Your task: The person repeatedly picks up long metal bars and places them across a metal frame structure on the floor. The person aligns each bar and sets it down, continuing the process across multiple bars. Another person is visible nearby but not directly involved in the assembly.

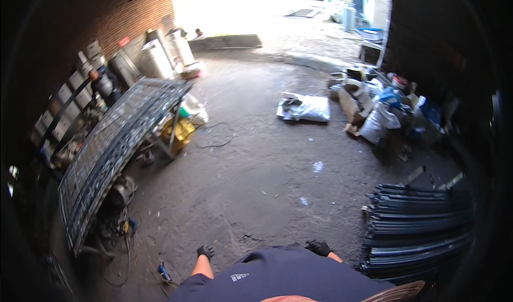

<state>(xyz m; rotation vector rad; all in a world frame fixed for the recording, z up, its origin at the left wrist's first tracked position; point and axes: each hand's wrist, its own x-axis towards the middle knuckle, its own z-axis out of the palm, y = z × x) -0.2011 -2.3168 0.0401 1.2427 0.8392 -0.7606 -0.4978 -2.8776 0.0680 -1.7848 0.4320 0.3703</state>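
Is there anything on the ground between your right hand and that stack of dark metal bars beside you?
Nothing visible. The gloved right hand hangs empty at the hip, and only bare dark floor lies between it and the stack of dark metal bars on that side.

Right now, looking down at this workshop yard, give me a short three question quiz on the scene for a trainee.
1. True or false: both hands wear black gloves and hold nothing.
2. Multiple choice: what lies stacked on the ground nearest the right hand? A) red bricks B) long dark metal bars C) car tyres
3. Fill the blank: the metal mesh panel rests on a stand on the person's ____ side.

Key
1. True: the left hand and the right hand are gloved and empty at the person's sides.
2. B: the stack of dark metal bars lies to the right.
3. Left; the white sack lies farther ahead on the ground.
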